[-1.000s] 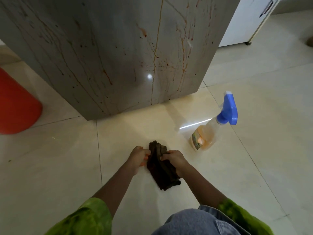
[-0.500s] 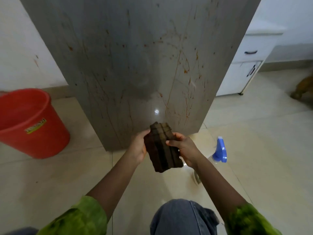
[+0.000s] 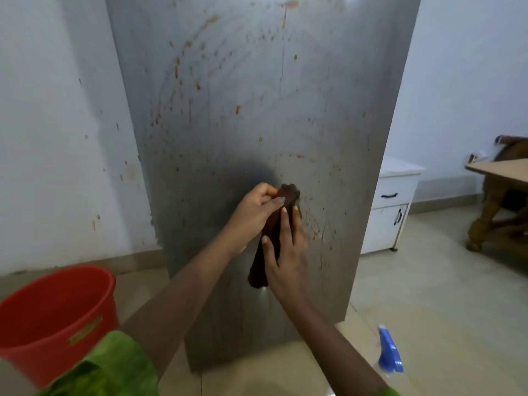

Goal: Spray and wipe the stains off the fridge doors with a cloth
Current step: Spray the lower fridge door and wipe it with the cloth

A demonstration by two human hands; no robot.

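Observation:
The grey fridge door fills the middle of the view, speckled with orange-brown stains and drip lines. A folded dark brown cloth is held up in front of the door's lower half. My left hand grips its upper end. My right hand lies flat over its lower part, fingers pointing up. Whether the cloth touches the door I cannot tell. The spray bottle, with a blue trigger head, stands on the floor at the lower right, apart from both hands.
A red bucket stands on the floor at the lower left. A white cabinet sits right of the fridge. A wooden table and chair are at the far right. The white wall left of the fridge is also spattered.
Both hands have lifted the cloth from floor level up in front of the fridge door. My view has risen, so more of the door shows and the bottle sits lower right.

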